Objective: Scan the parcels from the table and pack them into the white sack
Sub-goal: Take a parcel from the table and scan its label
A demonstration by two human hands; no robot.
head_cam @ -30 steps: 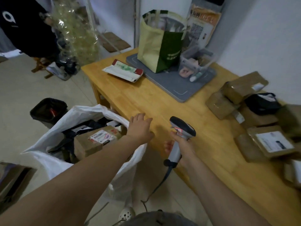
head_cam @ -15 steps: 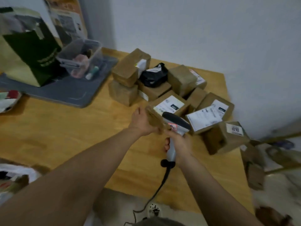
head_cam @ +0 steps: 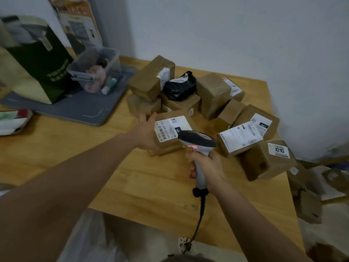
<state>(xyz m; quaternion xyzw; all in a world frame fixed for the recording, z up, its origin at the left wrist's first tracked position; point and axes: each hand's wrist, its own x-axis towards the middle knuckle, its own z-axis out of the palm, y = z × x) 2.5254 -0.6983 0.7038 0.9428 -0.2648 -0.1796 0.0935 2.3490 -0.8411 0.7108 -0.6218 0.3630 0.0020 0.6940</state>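
Several brown cardboard parcels are piled at the far right of the wooden table (head_cam: 147,188), with a black plastic parcel (head_cam: 179,86) on top. My left hand (head_cam: 146,132) grips the left side of the nearest labelled parcel (head_cam: 172,129), which sits tilted on the tabletop. My right hand (head_cam: 205,166) holds a grey and black barcode scanner (head_cam: 197,141) by its handle, its head over that parcel's right end. A translucent edge of the white sack (head_cam: 88,241) shows at the bottom left, below the table's front edge.
A green and cream bag (head_cam: 35,59) and a clear plastic box (head_cam: 96,69) stand on a grey mat (head_cam: 81,108) at the back left. A white packet (head_cam: 13,121) lies at the left edge. More cardboard boxes (head_cam: 306,193) sit on the floor beside the table's right end.
The view swung from the sack to the parcel pile. My left hand left the sack, reached across the table and took hold of the nearest labelled parcel. The scanner moved over it.
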